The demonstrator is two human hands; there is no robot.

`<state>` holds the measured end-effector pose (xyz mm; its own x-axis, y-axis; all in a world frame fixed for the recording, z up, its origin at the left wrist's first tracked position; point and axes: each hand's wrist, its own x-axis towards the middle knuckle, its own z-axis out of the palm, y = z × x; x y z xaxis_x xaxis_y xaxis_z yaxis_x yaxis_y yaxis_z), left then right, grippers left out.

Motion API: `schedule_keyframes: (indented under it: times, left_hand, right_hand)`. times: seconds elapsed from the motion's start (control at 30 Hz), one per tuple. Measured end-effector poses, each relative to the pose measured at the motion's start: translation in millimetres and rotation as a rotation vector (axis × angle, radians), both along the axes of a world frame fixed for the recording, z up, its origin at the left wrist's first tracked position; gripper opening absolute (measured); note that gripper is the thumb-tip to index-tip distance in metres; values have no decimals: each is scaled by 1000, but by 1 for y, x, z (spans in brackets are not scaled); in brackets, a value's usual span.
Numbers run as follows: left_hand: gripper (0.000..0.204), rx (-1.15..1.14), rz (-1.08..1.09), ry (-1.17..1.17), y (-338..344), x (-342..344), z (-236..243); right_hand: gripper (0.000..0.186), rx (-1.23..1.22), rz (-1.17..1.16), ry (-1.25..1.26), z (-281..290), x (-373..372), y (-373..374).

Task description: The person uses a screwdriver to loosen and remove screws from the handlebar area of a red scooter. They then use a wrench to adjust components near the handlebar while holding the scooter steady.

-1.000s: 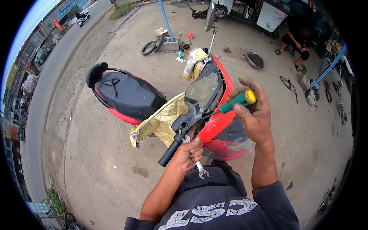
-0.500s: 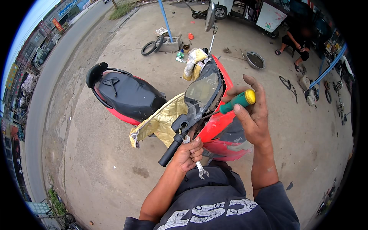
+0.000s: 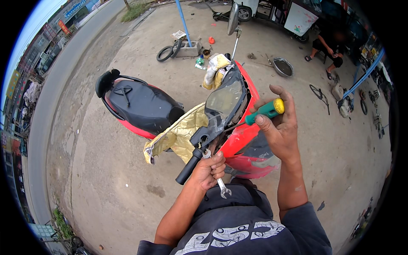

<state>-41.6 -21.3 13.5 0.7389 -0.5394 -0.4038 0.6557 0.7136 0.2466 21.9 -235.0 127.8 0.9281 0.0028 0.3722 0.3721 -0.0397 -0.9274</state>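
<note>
A: Setting? Outdoor concrete yard (image 3: pixel 127 199), road along the left edge, workshop clutter at the top.

B: Nearest stuff first?

A: Person's dark printed shirt at the bottom edge. Left hand (image 3: pixel 207 170) fisted tight on a silver combination wrench (image 3: pixel 216 177), one end sticking out below the knuckles, the other end up at the handlebar joint. Hand sits just beside the black handlebar grip (image 3: pixel 189 165).

B: Right hand?

A: Right hand (image 3: pixel 278 127) closed round a screwdriver (image 3: pixel 264 111), green handle with yellow cap, shaft pointing left into the red scooter (image 3: pixel 242 140) near the headlight housing. Tip is hidden, cannot tell what it touches.

B: The scooter itself?

A: Red body, black seat (image 3: pixel 140 104) to the left, yellowish cloth (image 3: pixel 178 136) draped over the middle, clear instrument cover (image 3: pixel 225 100) between the two hands, a mirror (image 3: pixel 233 19) on a stalk further up.

B: Farther out?

A: A tyre (image 3: pixel 165 53) by a concrete block at a blue pole (image 3: pixel 183 21), a round metal pan (image 3: pixel 283 67) on the ground, and another person seated at top right (image 3: pixel 327 46).
</note>
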Motion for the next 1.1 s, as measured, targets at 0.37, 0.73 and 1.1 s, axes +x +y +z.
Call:
schedule_keyframes:
  times: [0.37,0.73,1.1]
  left_hand:
    - [43,19,-7,-1,0,0,-1]
    - [79,102,14,4,3,-17,2]
    - [54,296,201,65,3,-44,26]
  right_hand:
    - [51,149,107,-50,-9,-2,-8]
    - [52,126,54,-58,-12,-20,-15]
    - [54,211,51,-122,-10,-53,-12]
